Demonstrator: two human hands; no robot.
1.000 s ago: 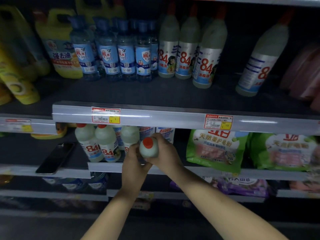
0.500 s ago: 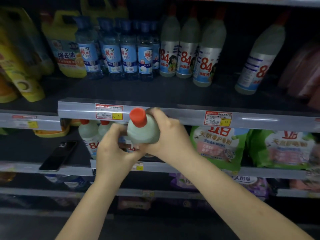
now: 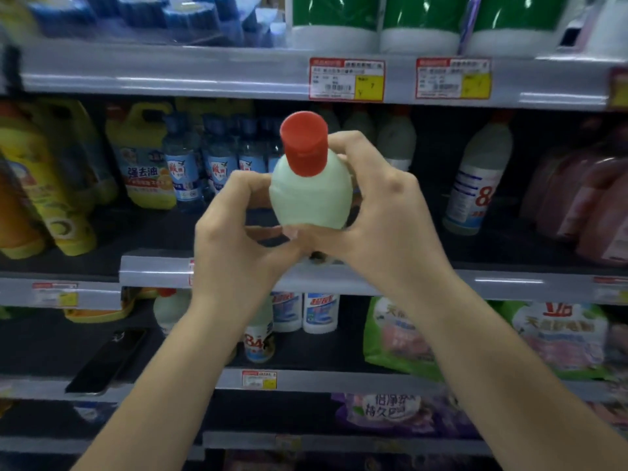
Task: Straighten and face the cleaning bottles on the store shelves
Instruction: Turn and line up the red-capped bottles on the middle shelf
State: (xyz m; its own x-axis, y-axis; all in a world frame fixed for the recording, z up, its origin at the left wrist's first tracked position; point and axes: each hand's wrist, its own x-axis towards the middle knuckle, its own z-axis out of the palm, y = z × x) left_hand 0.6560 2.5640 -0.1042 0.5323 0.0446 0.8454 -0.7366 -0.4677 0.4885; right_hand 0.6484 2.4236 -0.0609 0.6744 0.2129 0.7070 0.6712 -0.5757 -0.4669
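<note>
Head view: both hands hold one pale green bottle (image 3: 311, 195) with a red cap (image 3: 303, 142) up in the air in front of the shelves, its top tipped toward the camera. The left hand (image 3: 234, 239) curls round the bottle's left side and lower part, thumb under it; the right hand (image 3: 380, 212) wraps the right side, fingers reaching up beside the cap. Behind the bottle, on the middle shelf (image 3: 153, 270), stand blue bottles (image 3: 183, 171), a yellow jug (image 3: 144, 161) toward the left edge, and a white bottle (image 3: 475, 178) leaning nearer the right edge. On the shelf below, near its front edge, stand more white bottles (image 3: 321, 311), with a dark phone (image 3: 108, 362) lying flat at the left and a green bag (image 3: 394, 331) at the right. Price tags (image 3: 346, 78) sit on the top shelf's front edge.
</note>
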